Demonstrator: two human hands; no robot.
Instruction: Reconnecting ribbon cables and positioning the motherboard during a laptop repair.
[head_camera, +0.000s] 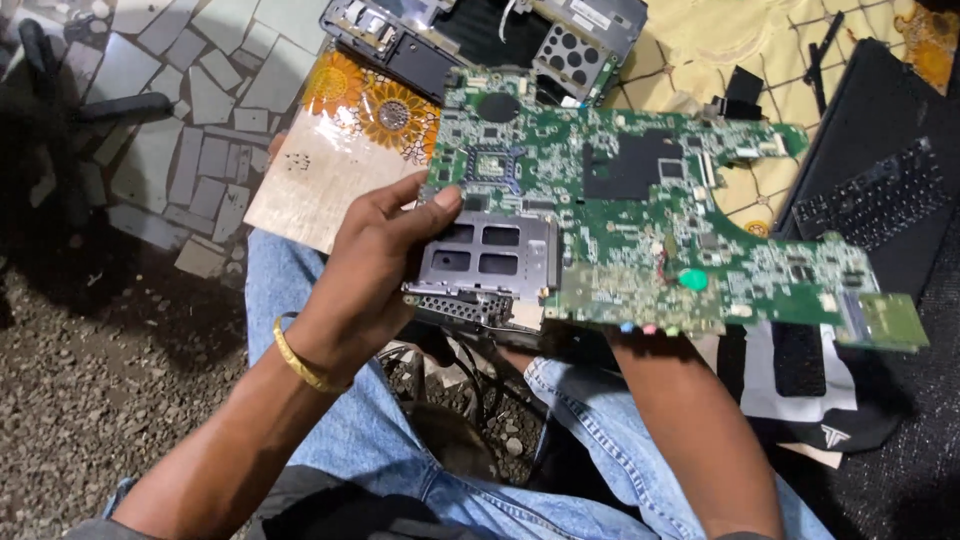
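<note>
A large green laptop circuit board (640, 215) is held level above my lap. A grey metal card cage (487, 262) is fixed to its left end. My left hand (365, 275) grips that left end, thumb pressed on the board's top near the cage. A gold bangle sits on that wrist. My right forearm (690, 420) reaches up under the board's middle. The right hand itself is hidden beneath the board and appears to support it from below.
An opened laptop base (480, 40) lies on the floor beyond the board. A black keyboard (875, 195) rests at the right. A tile with sunflower print (340, 150) sits left of the board. Gravel and broken-tile paving (180, 120) cover the left.
</note>
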